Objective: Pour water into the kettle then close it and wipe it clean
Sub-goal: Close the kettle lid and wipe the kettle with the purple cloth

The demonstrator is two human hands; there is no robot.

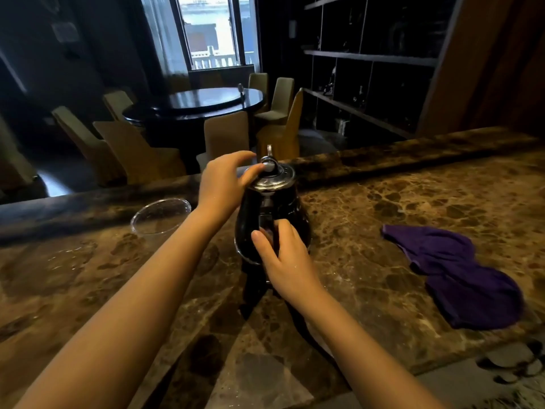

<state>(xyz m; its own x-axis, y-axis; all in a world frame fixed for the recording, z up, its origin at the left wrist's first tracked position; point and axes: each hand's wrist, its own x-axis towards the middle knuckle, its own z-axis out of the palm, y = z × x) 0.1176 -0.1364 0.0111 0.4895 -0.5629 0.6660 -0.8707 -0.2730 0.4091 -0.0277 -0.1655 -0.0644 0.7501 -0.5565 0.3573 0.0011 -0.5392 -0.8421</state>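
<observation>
A dark glass kettle (290, 208) with a silver lid (274, 180) stands upright in the middle of the brown marble counter (413, 202). My left hand (224, 181) pinches the knob on top of the lid, which sits on the kettle's mouth. My right hand (284, 261) is wrapped around the kettle's black handle on the near side. A clear plastic cup (160, 215) rests to the left of the kettle, and it looks empty. A purple cloth (454, 273) lies crumpled on the counter to the right, apart from both hands.
The counter has a raised ledge (383, 160) along its far edge. Beyond it are a round dark dining table (200, 104) with covered chairs, a window, and dark shelving (368, 57) at the right.
</observation>
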